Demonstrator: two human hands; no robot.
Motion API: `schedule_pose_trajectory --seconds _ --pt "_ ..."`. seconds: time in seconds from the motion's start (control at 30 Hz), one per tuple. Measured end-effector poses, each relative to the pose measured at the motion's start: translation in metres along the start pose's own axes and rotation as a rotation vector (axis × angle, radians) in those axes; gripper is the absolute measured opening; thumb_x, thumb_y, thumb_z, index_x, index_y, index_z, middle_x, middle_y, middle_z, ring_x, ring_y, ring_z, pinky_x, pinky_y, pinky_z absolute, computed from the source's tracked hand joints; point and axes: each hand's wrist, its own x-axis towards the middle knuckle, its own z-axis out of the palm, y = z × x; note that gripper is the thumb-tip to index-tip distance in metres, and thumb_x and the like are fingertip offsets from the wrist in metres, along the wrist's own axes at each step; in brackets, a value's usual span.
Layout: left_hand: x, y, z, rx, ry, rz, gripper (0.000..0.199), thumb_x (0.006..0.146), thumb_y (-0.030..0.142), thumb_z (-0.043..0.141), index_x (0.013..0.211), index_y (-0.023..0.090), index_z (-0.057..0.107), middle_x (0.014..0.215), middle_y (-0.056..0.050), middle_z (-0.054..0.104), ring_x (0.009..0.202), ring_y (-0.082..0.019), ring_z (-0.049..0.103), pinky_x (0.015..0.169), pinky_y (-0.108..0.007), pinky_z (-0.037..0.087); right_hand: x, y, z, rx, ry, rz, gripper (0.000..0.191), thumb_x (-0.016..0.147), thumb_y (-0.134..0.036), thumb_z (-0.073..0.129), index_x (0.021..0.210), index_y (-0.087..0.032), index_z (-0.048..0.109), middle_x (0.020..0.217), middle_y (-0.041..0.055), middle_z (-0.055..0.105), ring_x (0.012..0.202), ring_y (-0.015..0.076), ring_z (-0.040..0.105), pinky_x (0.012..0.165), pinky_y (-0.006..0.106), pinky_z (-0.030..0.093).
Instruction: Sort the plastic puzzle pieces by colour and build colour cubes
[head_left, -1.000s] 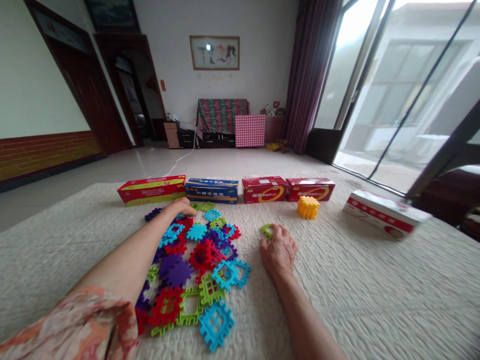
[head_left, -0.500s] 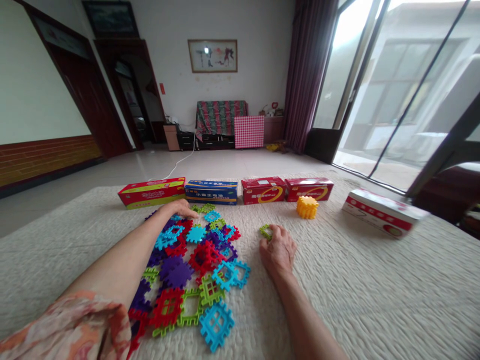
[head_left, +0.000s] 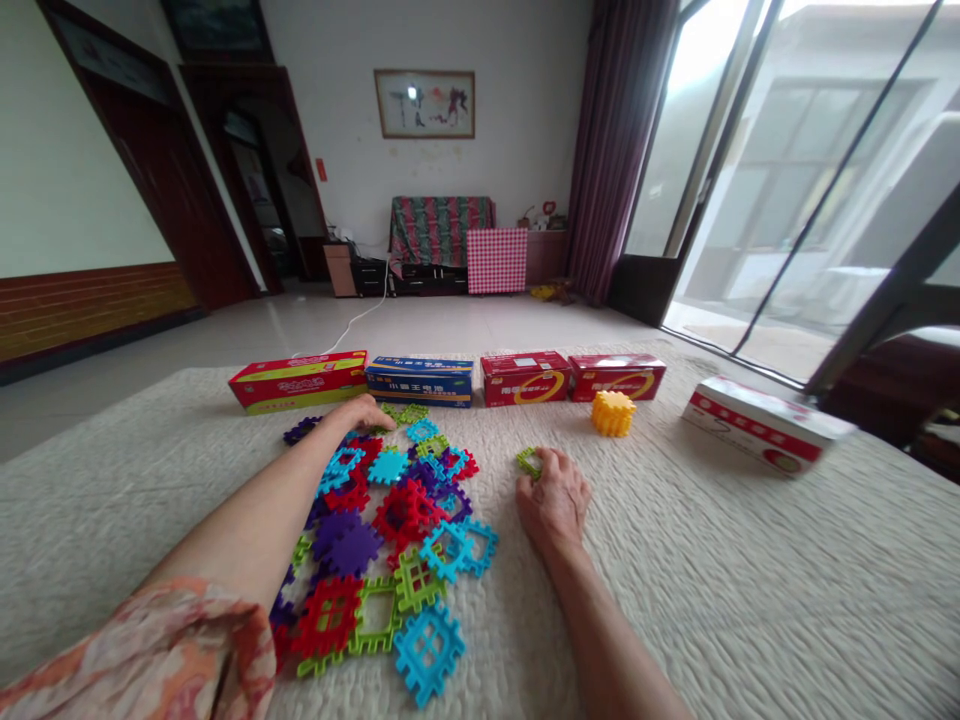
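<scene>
On the quilted cover [head_left: 750, 580]: interlocking plastic tiles [head_left: 409, 510], mixed colours, heaped loose. Left hand [head_left: 367, 412]: fingers bent down at the heap's far end; grip cannot be told. Right hand [head_left: 555, 495]: fingers half-curled, touching one lime-green tile [head_left: 527, 461], apart from the heap on its right; whether pinched, unclear. Change over the last half-second: slight; both hands keep their places, so the handling seems scarcely further on. Yellow tile stack [head_left: 613, 414]: upright, beyond the right hand. Far limit: red-and-lime carton [head_left: 300, 385], blue battery carton [head_left: 420, 382], two dark-red cartons [head_left: 525, 380]. Open room: bare cover between right hand and white-and-red carton [head_left: 765, 425].
</scene>
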Motion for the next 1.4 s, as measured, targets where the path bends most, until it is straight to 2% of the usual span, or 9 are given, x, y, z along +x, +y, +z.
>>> schedule_pose_trajectory --seconds 0.17,0.33,0.43,0.6,0.7,0.87,1.07,1.27,1.4 --pt "-0.008 -0.001 0.002 -0.099 0.108 -0.012 0.021 0.057 0.033 0.072 0.060 0.016 0.060 0.048 0.001 0.054 0.054 -0.016 0.056 0.048 -0.024 0.040 0.002 0.005 0.004 0.030 0.015 -0.009 0.038 0.074 -0.016 0.050 0.112 -0.018 0.058 0.120 0.0098 0.059 0.110 0.0257 0.052 0.090 0.036 0.032" --pt "-0.027 0.013 -0.012 -0.233 0.229 0.061 0.023 0.062 0.029 0.068 0.081 0.015 0.067 0.060 0.001 0.061 0.063 -0.017 0.059 0.053 -0.024 0.042 0.008 0.014 0.012 0.115 0.048 -0.024 0.039 0.073 -0.015 0.046 0.110 -0.018 0.059 0.115 0.0098 0.061 0.104 0.0238 0.054 0.088 0.035 0.036" --pt "-0.049 0.049 -0.006 -0.320 0.202 0.185 0.024 0.062 0.026 0.068 0.082 0.014 0.068 0.065 0.000 0.063 0.065 -0.016 0.060 0.054 -0.023 0.043 0.011 0.015 0.015 0.229 0.177 -0.022 0.042 0.070 -0.018 0.046 0.111 -0.016 0.058 0.121 0.0124 0.057 0.110 0.0247 0.052 0.091 0.037 0.039" --pt "-0.084 0.132 0.036 -0.452 0.023 0.373 0.034 0.063 0.025 0.072 0.094 0.014 0.070 0.070 -0.001 0.068 0.059 -0.012 0.061 0.052 -0.021 0.044 0.015 0.010 0.009 0.390 0.368 -0.101 0.039 0.074 -0.022 0.045 0.110 -0.014 0.056 0.120 0.0152 0.057 0.115 0.0253 0.050 0.095 0.040 0.040" --pt "-0.088 0.154 0.048 -0.447 0.025 0.438 0.044 0.064 0.036 0.073 0.101 0.014 0.069 0.074 -0.004 0.071 0.063 -0.014 0.063 0.057 -0.022 0.047 0.014 0.008 0.007 0.406 0.375 -0.193 0.036 0.075 -0.021 0.046 0.109 -0.015 0.057 0.119 0.0137 0.058 0.114 0.0238 0.051 0.097 0.039 0.038" --pt "-0.066 0.119 0.026 -0.243 0.286 0.310 0.018 0.072 0.029 0.062 0.081 0.019 0.074 0.086 -0.005 0.074 0.087 -0.021 0.066 0.077 -0.027 0.048 0.007 0.006 0.008 0.231 0.109 -0.157 0.026 0.075 -0.020 0.052 0.098 -0.018 0.065 0.112 0.0078 0.063 0.106 0.0243 0.053 0.093 0.037 0.036" --pt "-0.026 0.062 0.015 -0.148 0.325 -0.014 0.025 0.068 0.029 0.065 0.087 0.016 0.073 0.105 -0.013 0.071 0.105 -0.030 0.062 0.083 -0.033 0.049 0.005 0.007 0.008 0.179 0.029 -0.125 0.026 0.075 -0.016 0.054 0.098 -0.018 0.067 0.109 0.0064 0.065 0.105 0.0219 0.053 0.093 0.033 0.033" --pt "-0.006 0.061 0.037 -0.137 0.313 -0.212 0.055 0.064 0.054 0.067 0.097 0.010 0.069 0.117 -0.021 0.064 0.115 -0.037 0.055 0.085 -0.039 0.050 0.005 0.007 0.009 0.184 0.027 -0.129 0.024 0.076 -0.016 0.054 0.096 -0.018 0.068 0.105 0.0068 0.066 0.104 0.0221 0.053 0.092 0.033 0.033" --pt "-0.003 0.068 0.046 -0.122 0.323 -0.261 0.061 0.058 0.054 0.072 0.101 0.011 0.067 0.127 -0.023 0.056 0.123 -0.040 0.047 0.089 -0.043 0.049 0.005 0.007 0.009 0.188 0.030 -0.124 0.025 0.075 -0.015 0.053 0.096 -0.019 0.067 0.105 0.0064 0.066 0.103 0.0228 0.054 0.091 0.033 0.033"
